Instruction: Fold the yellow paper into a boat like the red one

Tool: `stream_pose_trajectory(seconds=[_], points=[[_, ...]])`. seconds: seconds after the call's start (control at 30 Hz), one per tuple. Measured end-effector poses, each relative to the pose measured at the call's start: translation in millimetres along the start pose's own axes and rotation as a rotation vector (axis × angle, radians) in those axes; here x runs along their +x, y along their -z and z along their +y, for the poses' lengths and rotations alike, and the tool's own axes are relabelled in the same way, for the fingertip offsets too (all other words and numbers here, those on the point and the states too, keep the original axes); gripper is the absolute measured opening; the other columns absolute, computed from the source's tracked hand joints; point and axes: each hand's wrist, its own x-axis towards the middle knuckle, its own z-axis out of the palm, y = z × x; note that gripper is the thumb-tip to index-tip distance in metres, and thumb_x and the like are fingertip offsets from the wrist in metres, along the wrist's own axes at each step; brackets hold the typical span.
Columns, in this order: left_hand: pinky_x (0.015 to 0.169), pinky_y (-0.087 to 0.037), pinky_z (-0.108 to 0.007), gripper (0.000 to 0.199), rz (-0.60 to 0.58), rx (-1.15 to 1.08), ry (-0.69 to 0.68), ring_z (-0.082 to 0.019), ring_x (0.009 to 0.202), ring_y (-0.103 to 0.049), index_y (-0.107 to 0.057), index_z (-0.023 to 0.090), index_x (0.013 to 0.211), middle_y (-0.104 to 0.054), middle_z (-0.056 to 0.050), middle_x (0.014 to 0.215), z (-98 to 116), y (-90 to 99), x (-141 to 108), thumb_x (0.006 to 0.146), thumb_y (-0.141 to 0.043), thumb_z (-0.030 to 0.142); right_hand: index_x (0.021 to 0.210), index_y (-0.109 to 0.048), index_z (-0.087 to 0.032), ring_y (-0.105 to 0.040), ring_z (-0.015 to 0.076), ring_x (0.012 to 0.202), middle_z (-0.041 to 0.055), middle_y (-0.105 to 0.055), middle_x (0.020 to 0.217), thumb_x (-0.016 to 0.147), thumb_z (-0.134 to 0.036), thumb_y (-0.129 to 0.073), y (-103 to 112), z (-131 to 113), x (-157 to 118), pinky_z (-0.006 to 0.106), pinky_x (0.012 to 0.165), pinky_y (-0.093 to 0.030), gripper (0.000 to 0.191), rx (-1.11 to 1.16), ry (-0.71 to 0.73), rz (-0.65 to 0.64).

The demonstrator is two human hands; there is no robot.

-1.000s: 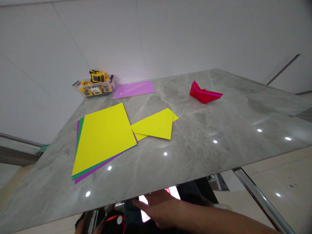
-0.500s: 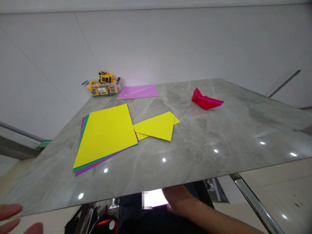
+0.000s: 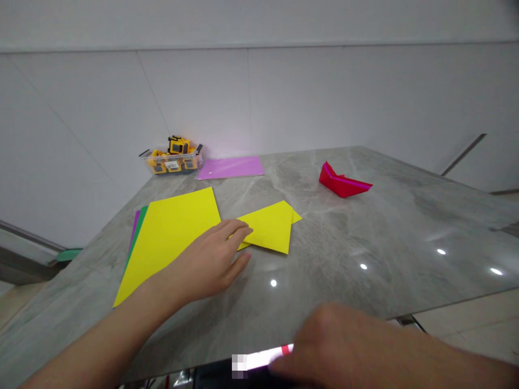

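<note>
My left hand reaches over the stack of coloured paper sheets, yellow on top with green and purple edges showing at the left. Its fingers are stretched out, thumb apart, at the left end of a folded yellow paper; whether they touch it I cannot tell. My right hand is smeared by motion near the table's front edge, its fingers mostly hidden. Behind its fingertips shows a bright, lit rectangle, partly pixelated, over something dark.
A red folded paper boat with a pink rim stands at the right on the grey marbled table. At the back left are a clear plastic bin holding yellow-and-black toy-like items and a flat pink sheet. A white wall lies behind.
My left hand has come in from the lower left corner to the folded yellow paper. My right hand has risen from below the table edge. The view has tilted up slightly.
</note>
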Motion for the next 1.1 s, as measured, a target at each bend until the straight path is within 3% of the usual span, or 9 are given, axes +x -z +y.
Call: stream_pose_trajectory(seconds=[0.07,0.13,0.17,0.23,0.33,0.6,0.8,1.0,1.1], points=[[0.107,-0.034,-0.043,0.051,-0.024,0.028,0.007,-0.028,0.131,-0.036,-0.039,0.010,0.135,-0.042,-0.016,0.140,-8,-23.3,13,0.091,-0.044,0.036,0.104,-0.065,-0.021,-0.065,0.0196,0.083,0.0068,-0.070,0.091,0.093,-0.032,-0.038,46,19,24,0.031,0.077,-0.049,0.031,-0.076,-0.064,0.257],[0.109,-0.028,-0.046,0.057,-0.060,0.018,0.037,-0.029,0.136,-0.028,-0.034,0.010,0.139,-0.035,-0.016,0.146,-17,-44.6,20,0.093,-0.038,0.042,0.121,-0.057,-0.014,-0.059,0.0248,0.105,0.0142,-0.063,0.115,0.093,-0.028,-0.040,72,50,57,0.039,0.091,-0.045,0.036,-0.199,-0.121,0.459],[0.110,-0.027,-0.047,0.057,-0.102,-0.007,0.048,-0.029,0.137,-0.027,-0.033,0.011,0.140,-0.033,-0.016,0.147,-21,-52.9,21,0.094,-0.034,0.044,0.126,-0.053,-0.012,-0.052,0.0278,0.116,0.0169,-0.057,0.125,0.091,-0.029,-0.045,76,68,72,0.043,0.096,-0.041,0.040,-0.263,-0.105,0.467],[0.111,-0.025,-0.048,0.056,-0.181,-0.065,0.044,-0.027,0.138,-0.024,-0.031,0.015,0.142,-0.028,-0.012,0.150,-30,-63.4,20,0.096,-0.027,0.044,0.133,-0.047,-0.012,-0.034,0.0314,0.132,0.0178,-0.038,0.143,0.090,-0.032,-0.048,73,100,96,0.048,0.104,-0.032,0.048,-0.333,-0.016,0.347],[0.112,-0.023,-0.048,0.050,-0.199,-0.115,0.075,-0.024,0.139,-0.022,-0.032,0.021,0.143,-0.028,-0.006,0.150,-42,-65.8,15,0.097,-0.025,0.040,0.140,-0.038,-0.018,-0.027,0.0273,0.137,0.0127,-0.031,0.148,0.097,-0.038,-0.030,58,127,109,0.049,0.109,-0.025,0.048,-0.297,0.018,0.244],[0.112,-0.022,-0.042,0.051,-0.234,-0.143,0.191,-0.023,0.140,-0.020,-0.032,0.015,0.142,-0.024,-0.011,0.152,-60,-53.9,7,0.092,-0.032,0.023,0.141,-0.038,-0.016,-0.029,0.0314,0.135,0.0151,-0.030,0.148,0.097,-0.041,-0.027,49,127,103,0.053,0.107,-0.025,0.052,-0.266,-0.119,0.287],[0.109,-0.012,-0.059,0.074,-0.156,-0.102,0.119,-0.035,0.140,-0.009,-0.028,0.022,0.144,-0.023,-0.009,0.152,-40,-54.2,13,0.084,-0.042,0.063,0.136,-0.046,-0.013,-0.038,0.0307,0.130,0.0170,-0.041,0.141,0.095,-0.038,-0.034,49,126,105,0.050,0.105,-0.030,0.049,-0.286,-0.095,0.356],[0.104,-0.023,-0.060,0.077,-0.141,-0.062,0.036,-0.034,0.125,-0.040,-0.042,0.018,0.135,-0.045,-0.015,0.137,-27,-53.4,31,0.078,-0.045,0.069,0.129,-0.053,-0.010,-0.042,0.0302,0.128,0.0186,-0.045,0.137,0.094,-0.033,-0.038,53,129,102,0.048,0.105,-0.031,0.045,-0.228,-0.071,0.385],[0.101,-0.033,-0.052,0.070,-0.070,-0.040,-0.012,-0.031,0.115,-0.048,-0.051,0.017,0.127,-0.054,-0.013,0.125,-30,-55.3,38,0.078,-0.047,0.067,0.133,-0.049,-0.014,-0.036,0.0311,0.131,0.0178,-0.041,0.141,0.093,-0.040,-0.041,59,134,95,0.052,0.107,-0.025,0.049,-0.176,0.028,0.307]])
